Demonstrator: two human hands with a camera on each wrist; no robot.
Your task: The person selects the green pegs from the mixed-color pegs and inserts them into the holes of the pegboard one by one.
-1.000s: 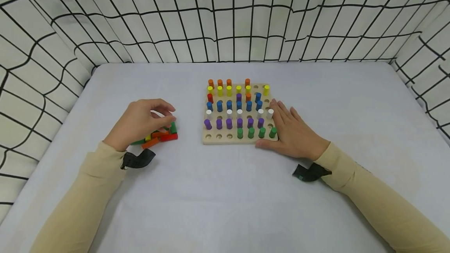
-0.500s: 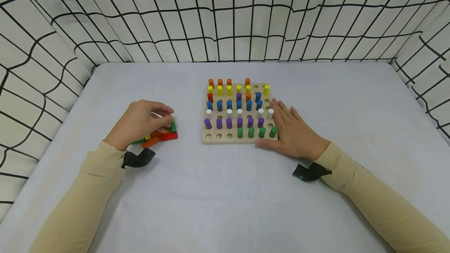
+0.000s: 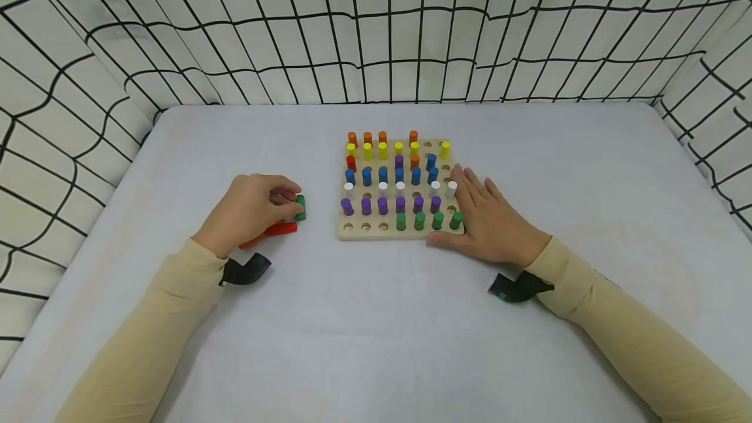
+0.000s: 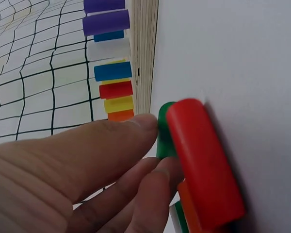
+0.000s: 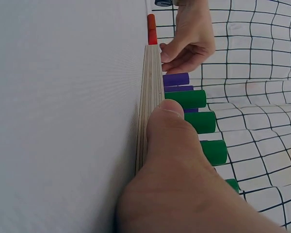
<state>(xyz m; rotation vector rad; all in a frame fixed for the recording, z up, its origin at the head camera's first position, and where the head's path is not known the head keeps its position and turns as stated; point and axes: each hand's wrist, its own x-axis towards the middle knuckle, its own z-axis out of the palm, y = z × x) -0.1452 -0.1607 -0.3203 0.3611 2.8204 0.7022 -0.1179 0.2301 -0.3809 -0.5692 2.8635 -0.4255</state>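
Observation:
My left hand (image 3: pixel 258 211) pinches a green peg (image 3: pixel 301 208) between thumb and fingers, left of the wooden pegboard (image 3: pixel 356 235). In the left wrist view, the same green peg (image 4: pixel 165 131) is partly covered by a red peg (image 4: pixel 203 162) lying nearer the camera. That red peg (image 3: pixel 282 228) lies below my fingers in the head view, by an orange peg (image 3: pixel 252 241); my hand hides the rest of the pile. My right hand (image 3: pixel 490 220) lies with straight fingers along the board's right edge, its thumb (image 5: pixel 169 121) against the front edge.
Rows of upright pegs fill much of the board: orange, yellow, blue, white, purple pegs (image 3: pixel 383 207) and green pegs (image 3: pixel 420 221). Several holes (image 3: pixel 365 228) show bare, some at the front left. Black wire grid (image 3: pixel 388 38) surrounds the white table (image 3: pixel 376 331) at the back and sides.
My left hand has moved slightly right and toward the front, and the green peg has shifted right with its fingertips. The right hand and board have stayed put.

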